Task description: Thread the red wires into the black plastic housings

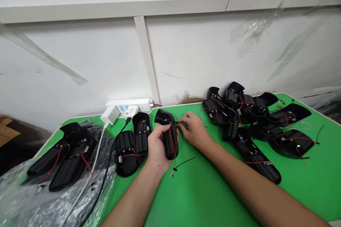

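Observation:
My left hand (157, 143) is wrapped round a black plastic housing (170, 142) with a curved top, held up over the green table. A red wire runs down its front, and a small connector (173, 171) dangles below with a thin black wire. My right hand (194, 127) is at the housing's right side, thumb and fingers pinched together. What those fingertips hold, if anything, is too small to make out. Just left of my left hand lie two similar black housings (128, 153) with red wires.
A pile of wired black housings (255, 149) covers the table's right side. On clear plastic wrap (23, 198) at left lie two more housings (71, 163). A white power strip (145, 105) with a plugged-in adapter (110, 115) stands by the wall; white and black cables trail forward.

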### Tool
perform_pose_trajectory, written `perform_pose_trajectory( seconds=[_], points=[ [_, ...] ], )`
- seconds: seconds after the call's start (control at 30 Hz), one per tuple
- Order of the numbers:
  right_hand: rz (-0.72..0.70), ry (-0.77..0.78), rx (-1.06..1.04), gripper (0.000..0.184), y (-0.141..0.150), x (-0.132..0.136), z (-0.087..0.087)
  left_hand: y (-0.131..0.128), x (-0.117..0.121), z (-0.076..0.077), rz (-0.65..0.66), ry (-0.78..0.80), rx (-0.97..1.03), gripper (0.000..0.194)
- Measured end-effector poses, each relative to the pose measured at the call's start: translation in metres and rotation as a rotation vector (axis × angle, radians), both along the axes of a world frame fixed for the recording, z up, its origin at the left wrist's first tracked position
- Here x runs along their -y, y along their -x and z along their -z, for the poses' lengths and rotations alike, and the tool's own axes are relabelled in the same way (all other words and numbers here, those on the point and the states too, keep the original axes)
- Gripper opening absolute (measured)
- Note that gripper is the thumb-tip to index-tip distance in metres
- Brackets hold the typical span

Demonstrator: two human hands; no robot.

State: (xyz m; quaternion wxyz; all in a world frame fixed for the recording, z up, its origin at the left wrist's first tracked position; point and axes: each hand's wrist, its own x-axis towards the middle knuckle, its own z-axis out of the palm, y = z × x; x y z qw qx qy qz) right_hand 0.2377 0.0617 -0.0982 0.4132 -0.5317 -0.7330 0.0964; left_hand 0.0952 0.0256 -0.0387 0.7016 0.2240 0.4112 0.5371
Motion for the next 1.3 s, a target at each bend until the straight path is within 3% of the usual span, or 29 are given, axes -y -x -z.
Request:
perform_pose_trajectory(
  seconds=[0.1,0.17,0.33,0.6,0.83,1.0,1.3],
  points=[
    [0.018,-0.014,0.012,0.012,0.001,0.000,-0.001,-0.001,-0.005,0.007,-0.110,0.008,-0.094,0.034],
    [0.031,-0.024,-0.029,0.013,0.002,0.002,-0.003,-0.001,-0.008,0.013,-0.198,-0.100,-0.213,0.034],
    [0.006,0.052,-0.369,0.015,0.007,0.008,-0.010,0.005,-0.017,0.027,-0.314,-0.349,-0.491,0.032],
    [-0.100,-0.011,-0.543,0.016,0.012,0.013,-0.017,0.008,-0.021,0.031,-0.329,-0.359,-0.496,0.033],
    [-0.092,0.053,-0.630,0.017,0.014,0.016,-0.018,0.006,-0.018,0.030,-0.306,-0.411,-0.568,0.030],
    [-0.057,0.087,-0.668,0.028,0.017,0.017,-0.016,0.006,-0.017,0.028,-0.305,-0.450,-0.612,0.027],
    [-0.094,0.256,-0.847,0.029,0.023,0.021,-0.021,0.002,-0.016,0.022,-0.308,-0.478,-0.661,0.033]
  ],
)
